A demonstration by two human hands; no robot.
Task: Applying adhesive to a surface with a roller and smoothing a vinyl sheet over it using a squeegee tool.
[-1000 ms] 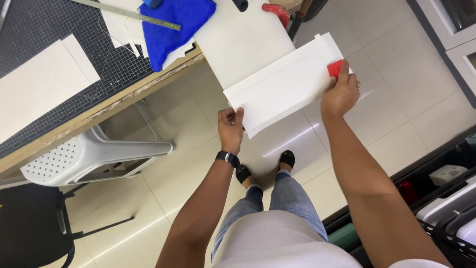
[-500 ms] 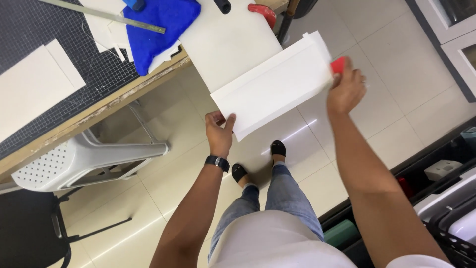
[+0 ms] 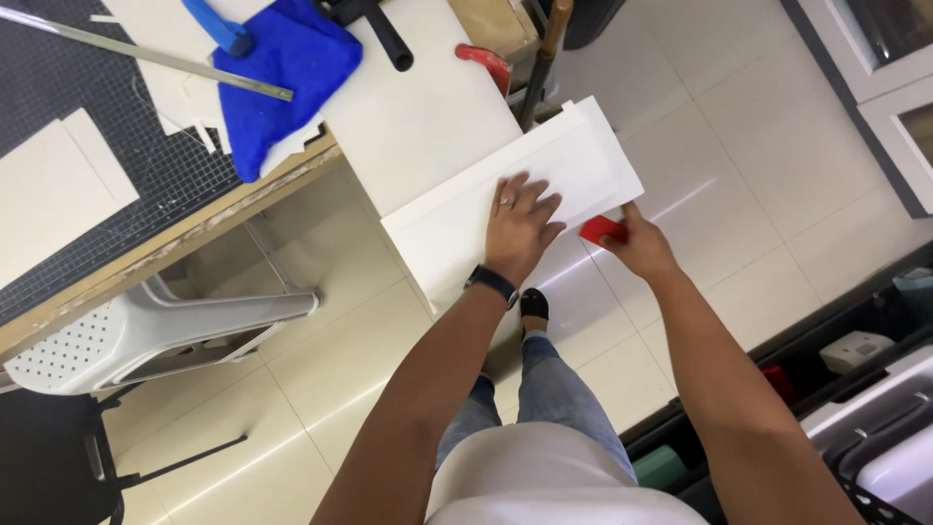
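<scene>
A long white board (image 3: 457,209) lies half over the edge of a white tabletop (image 3: 413,117). My left hand (image 3: 520,224) presses flat on the board's middle, fingers spread, a ring on one finger and a black watch at the wrist. My right hand (image 3: 637,248) is just off the board's near right corner and grips a small red tool (image 3: 601,230) against that edge. Part of the board's right end juts out over the tiled floor.
A blue cloth (image 3: 277,73), a metal ruler (image 3: 146,58) and a dark cutting mat (image 3: 117,165) with white sheets lie on the bench. A red clamp (image 3: 486,63) sits at the table edge. A white perforated chair (image 3: 136,326) stands below left; storage boxes (image 3: 855,389) line the right.
The board was held up by both ends; now it rests on the tabletop. My left hand moved onto its top face, and my right hand slid to the near edge with the red tool.
</scene>
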